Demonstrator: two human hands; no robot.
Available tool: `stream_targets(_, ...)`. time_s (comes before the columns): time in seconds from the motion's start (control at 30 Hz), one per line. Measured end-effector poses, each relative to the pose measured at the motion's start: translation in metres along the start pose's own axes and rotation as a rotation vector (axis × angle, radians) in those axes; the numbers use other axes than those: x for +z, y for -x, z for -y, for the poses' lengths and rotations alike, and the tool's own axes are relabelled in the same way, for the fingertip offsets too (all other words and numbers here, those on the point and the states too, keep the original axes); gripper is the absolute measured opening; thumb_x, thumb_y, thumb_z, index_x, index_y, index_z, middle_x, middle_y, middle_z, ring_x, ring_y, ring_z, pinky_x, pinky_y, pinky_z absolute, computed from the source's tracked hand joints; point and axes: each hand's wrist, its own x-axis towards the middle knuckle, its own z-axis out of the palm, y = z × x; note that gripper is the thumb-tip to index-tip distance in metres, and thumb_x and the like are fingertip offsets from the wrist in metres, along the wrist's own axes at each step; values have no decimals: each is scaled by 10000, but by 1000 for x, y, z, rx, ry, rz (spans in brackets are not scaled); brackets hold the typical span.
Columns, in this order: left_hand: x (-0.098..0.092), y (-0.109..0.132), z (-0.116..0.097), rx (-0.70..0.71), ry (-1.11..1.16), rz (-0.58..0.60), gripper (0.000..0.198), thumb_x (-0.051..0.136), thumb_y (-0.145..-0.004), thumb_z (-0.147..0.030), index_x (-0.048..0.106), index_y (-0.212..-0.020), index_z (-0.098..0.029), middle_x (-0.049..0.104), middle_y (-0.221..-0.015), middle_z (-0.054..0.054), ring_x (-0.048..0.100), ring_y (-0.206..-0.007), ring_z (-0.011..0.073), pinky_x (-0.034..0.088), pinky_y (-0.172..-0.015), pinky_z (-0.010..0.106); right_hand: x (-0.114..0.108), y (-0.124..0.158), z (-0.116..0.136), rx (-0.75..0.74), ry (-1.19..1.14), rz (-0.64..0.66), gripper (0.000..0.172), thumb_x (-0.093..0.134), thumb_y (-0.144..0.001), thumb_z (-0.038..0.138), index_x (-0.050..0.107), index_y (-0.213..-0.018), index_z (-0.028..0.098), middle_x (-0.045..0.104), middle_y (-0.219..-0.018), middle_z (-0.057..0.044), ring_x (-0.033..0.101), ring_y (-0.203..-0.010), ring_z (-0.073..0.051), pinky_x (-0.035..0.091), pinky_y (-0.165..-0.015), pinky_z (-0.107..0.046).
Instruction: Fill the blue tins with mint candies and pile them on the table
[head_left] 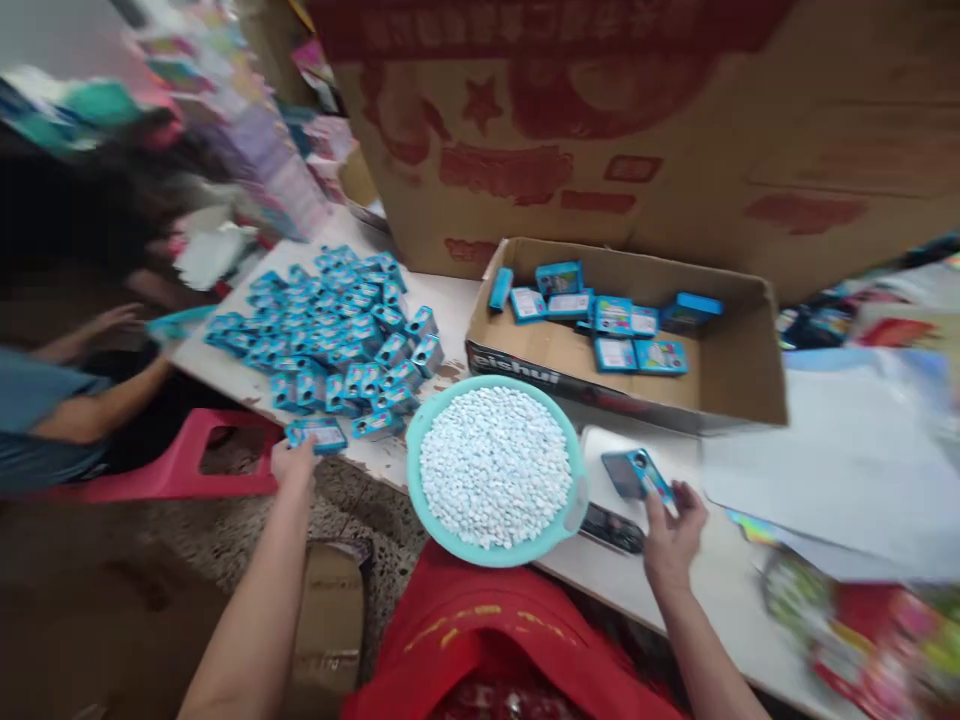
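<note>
So over on the left there's another person in a blue shirt (49,405), next to a pink plastic stool (176,455). My left hand (292,462) has its fingers closed on the near end of a blue box (318,434) at the table edge, right beside a big cluster of similar boxes (322,325), mostly on end. Then there's the mint-green bowl (417,500) full of little pale pieces (495,468), a dark handheld gadget (611,528) just beside it, and behind, a shallow cardboard tray (724,370) with more blue boxes lying around in it. My right hand (677,528) is pinching a second blue box (626,474) in front of the tray. Far right: white sheets (832,460).
</note>
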Motion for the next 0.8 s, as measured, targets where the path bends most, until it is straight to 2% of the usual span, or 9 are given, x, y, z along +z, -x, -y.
stream_targets(0.07,20,0,-7,-48,105,47,177,556,-745,-152,386,-718,-196,481,-594,-40,551,-575,133,508,-573,304,-7,1,-3,-12,21,-12,688,577,-657,592,426,-1151,139,472,-1219,-176,467,-1161,-295,390,-955,-468)
stream_targets(0.13,33,-1,-14,-76,174,116,220,571,-740,-96,372,-728,-190,491,-607,-62,533,-557,86,509,-575,256,-15,2,-7,-10,60,-43,644,540,-701,591,445,-1145,136,488,-1207,-173,481,-1138,-277,394,-949,-455)
stream_targets(0.3,36,-9,-15,-134,292,240,272,625,-725,-99,370,-776,-180,522,-612,-81,550,-550,80,543,-544,276,-28,6,-21,10,80,-97,592,490,-762,576,489,-1153,132,516,-1184,-156,486,-1122,-263,395,-940,-446)
stream_targets(0.4,31,-10,-7,-140,301,209,302,639,-720,-153,348,-793,-185,489,-607,-91,543,-531,81,556,-534,314,-32,6,-31,11,53,-104,560,451,-793,570,504,-1152,144,524,-1188,-142,495,-1118,-258,397,-937,-450)
stream_targets(0.5,28,-1,2,-110,301,79,290,605,-711,-129,347,-826,-192,436,-623,-99,531,-551,81,566,-599,372,-33,3,-38,4,31,-98,534,428,-809,566,512,-1142,157,537,-1186,-130,503,-1118,-253,396,-938,-457)
stream_targets(0.6,27,17,8,-25,306,-94,356,589,-682,-98,400,-972,-180,478,-738,-74,535,-650,89,547,-755,428,-31,-2,-39,-12,21,-80,525,432,-807,568,519,-1131,165,547,-1183,-125,502,-1128,-253,393,-943,-460)
stream_targets(0.67,27,34,8,88,310,-154,398,609,-667,-119,458,-1032,-165,531,-824,-41,551,-733,103,510,-852,410,-28,-4,-35,-24,16,-59,538,433,-800,574,521,-1127,156,548,-1182,-132,507,-1127,-253,393,-949,-453)
stream_targets(0.73,30,55,3,257,309,-134,368,622,-676,-174,525,-1030,-153,578,-881,-3,572,-796,127,487,-885,377,-23,-6,-29,-34,12,-34,565,443,-783,587,519,-1123,142,547,-1181,-142,513,-1118,-252,399,-948,-439)
stream_targets(0.8,36,78,-7,412,298,-65,315,606,-711,-243,571,-1010,-148,608,-904,27,588,-826,148,487,-866,357,-15,-7,-22,-40,11,-10,598,498,-741,596,509,-1129,140,539,-1190,-145,516,-1110,-250,418,-929,-419)
